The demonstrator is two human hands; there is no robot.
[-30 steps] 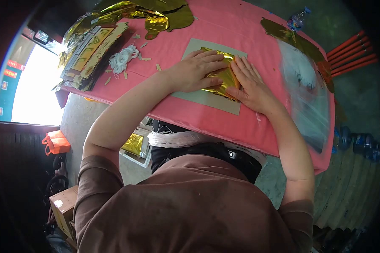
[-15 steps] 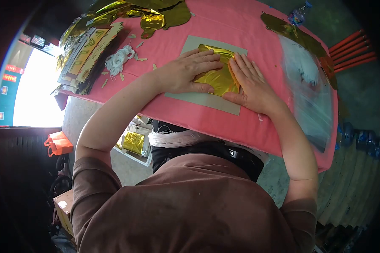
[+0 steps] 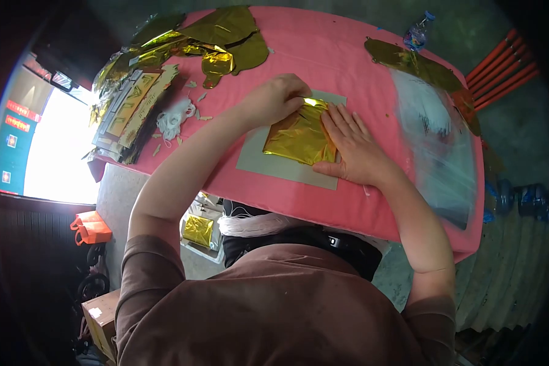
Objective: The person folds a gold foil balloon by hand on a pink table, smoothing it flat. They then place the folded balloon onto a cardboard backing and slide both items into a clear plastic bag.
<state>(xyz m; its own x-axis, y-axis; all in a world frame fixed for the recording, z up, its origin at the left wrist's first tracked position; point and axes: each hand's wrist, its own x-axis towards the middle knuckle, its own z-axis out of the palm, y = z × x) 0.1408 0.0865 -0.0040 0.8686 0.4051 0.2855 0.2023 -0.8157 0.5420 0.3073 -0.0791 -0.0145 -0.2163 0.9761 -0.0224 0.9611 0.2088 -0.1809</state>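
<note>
A square packet of folded gold foil [image 3: 296,135] lies on a grey board [image 3: 254,160] on the pink-covered table. My left hand [image 3: 280,99] is closed at the foil's upper left corner, its fingertips curled down and pinching the edge; the thumb is partly hidden. Flat along the foil's right side rests my right hand [image 3: 355,146], fingers stretched out, pressing on the foil and board.
Loose gold foil pieces [image 3: 226,30] lie at the back left, near a stack of printed cards [image 3: 134,113] and white string [image 3: 175,119]. Clear plastic bags [image 3: 439,152] cover the right side. A water bottle [image 3: 416,36] stands at the back. Below sits a bin [image 3: 208,250] holding gold foil.
My left hand has gone from lying flat on the foil to curling at its upper left corner, uncovering more of it. The right hand stays flat at the right side.
</note>
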